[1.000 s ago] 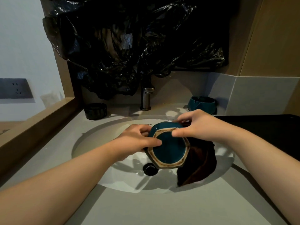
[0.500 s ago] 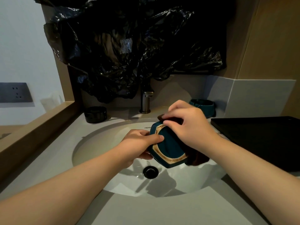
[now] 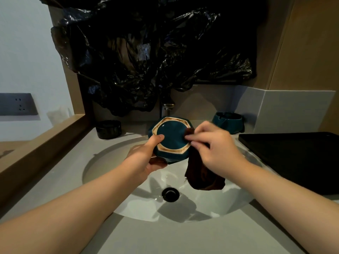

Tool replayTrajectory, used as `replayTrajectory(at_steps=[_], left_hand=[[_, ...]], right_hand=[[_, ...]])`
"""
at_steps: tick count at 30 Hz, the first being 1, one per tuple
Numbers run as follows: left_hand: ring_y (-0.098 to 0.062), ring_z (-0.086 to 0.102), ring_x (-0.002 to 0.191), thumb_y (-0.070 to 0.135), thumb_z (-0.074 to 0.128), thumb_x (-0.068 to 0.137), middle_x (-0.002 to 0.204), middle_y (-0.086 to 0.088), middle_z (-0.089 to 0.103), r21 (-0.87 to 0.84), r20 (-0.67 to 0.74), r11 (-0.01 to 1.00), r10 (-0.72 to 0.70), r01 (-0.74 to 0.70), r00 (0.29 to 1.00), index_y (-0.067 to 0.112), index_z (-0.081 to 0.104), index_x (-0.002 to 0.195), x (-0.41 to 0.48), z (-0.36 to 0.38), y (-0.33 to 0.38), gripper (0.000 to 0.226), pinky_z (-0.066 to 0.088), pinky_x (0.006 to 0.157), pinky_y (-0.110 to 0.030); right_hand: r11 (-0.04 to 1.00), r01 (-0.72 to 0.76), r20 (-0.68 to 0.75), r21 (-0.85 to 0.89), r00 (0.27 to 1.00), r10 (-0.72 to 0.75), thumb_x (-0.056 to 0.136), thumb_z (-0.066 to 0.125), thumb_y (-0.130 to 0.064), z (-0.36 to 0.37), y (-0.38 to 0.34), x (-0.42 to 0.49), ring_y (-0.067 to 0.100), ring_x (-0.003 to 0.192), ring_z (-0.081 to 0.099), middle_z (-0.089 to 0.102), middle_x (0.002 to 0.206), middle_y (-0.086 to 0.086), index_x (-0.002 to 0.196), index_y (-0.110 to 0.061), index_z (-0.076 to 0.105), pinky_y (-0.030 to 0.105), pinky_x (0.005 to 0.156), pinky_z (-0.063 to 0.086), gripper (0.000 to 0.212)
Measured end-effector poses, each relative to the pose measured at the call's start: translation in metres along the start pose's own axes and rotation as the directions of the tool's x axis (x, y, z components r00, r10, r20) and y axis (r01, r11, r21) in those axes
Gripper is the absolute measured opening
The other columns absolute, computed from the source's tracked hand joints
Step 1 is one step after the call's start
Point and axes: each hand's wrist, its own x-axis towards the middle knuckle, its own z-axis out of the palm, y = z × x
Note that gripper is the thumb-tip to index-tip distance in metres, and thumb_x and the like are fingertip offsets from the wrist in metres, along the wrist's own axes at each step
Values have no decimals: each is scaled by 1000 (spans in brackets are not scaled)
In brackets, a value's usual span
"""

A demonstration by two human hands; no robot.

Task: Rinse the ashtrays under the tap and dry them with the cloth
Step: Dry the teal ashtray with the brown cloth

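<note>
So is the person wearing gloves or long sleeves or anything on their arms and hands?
No. The left forearm and right forearm are bare right to the picture's edge, so no sleeves show. The left hand and right hand have no gloves. No watch or bracelet shows at either wrist, and no ring on the fingers in view.

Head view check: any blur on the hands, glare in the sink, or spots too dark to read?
Head view: the right hand is motion-blurred at the cloth; the left hand and ashtray look sharp. Head view: glare patches and hard arm shadows lie in the sink near the drain. Head view: the black plastic is dim, detail lost.
</note>
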Motion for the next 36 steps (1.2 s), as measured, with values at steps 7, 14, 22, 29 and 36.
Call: replayTrajectory(at_steps=[7, 14, 22, 29, 36], left_hand=[[-32, 70, 91, 33, 65, 87, 99, -19, 72, -52, 17, 999, -4, 5, 1000, 7, 61, 103, 0, -1, -1, 30, 55, 79, -42], [-28, 68, 90, 33, 64, 88, 101, -15, 70, -107, 66, 994, -30, 37, 997, 11, 58, 109, -5, 3, 2, 30, 55, 66, -39], [-31, 72, 84, 36, 69, 84, 93, -17, 73, 141, 1, 990, 2, -3, 1000, 5, 64, 104, -1, 8, -8, 37, 59, 74, -41], [-33, 69, 95, 36, 68, 85, 104, -18, 71, -24, 12, 999, -25, 25, 1000, 9, 59, 114, 1, 3, -3, 41, 57, 74, -42], [-28, 70, 88, 32, 70, 84, 99, -11, 72, 150, 59, 986, 60, -68, 996, 11, 62, 110, -3, 3, 0, 35, 58, 75, -39]], right_hand=[[944, 308, 120, -119, 948, -294, 87, 57, -12, 17, -17, -5, 20, 70, 54, 56, 87, 4, 106, -6, 71, 35, 55, 52, 24], [999, 47, -205, 21, 978, -41, 90, 60, -7, 1, 8, 9, 14, 77, 54, 55, 88, 4, 103, -3, 72, 16, 71, 45, 19], [964, 174, 77, -199, 984, -161, 88, 59, -8, 15, -15, 4, 24, 81, 58, 60, 92, 5, 99, -8, 74, 39, 70, 53, 19], [989, 147, 116, -10, 983, -145, 88, 57, -5, 1, -7, -1, 13, 82, 55, 58, 91, -1, 101, -10, 74, 28, 71, 50, 22], [920, -386, -72, 66, 918, 390, 92, 55, -5, -3, 28, 13, 20, 99, 58, 64, 100, 3, 104, -9, 73, 19, 87, 40, 22]])
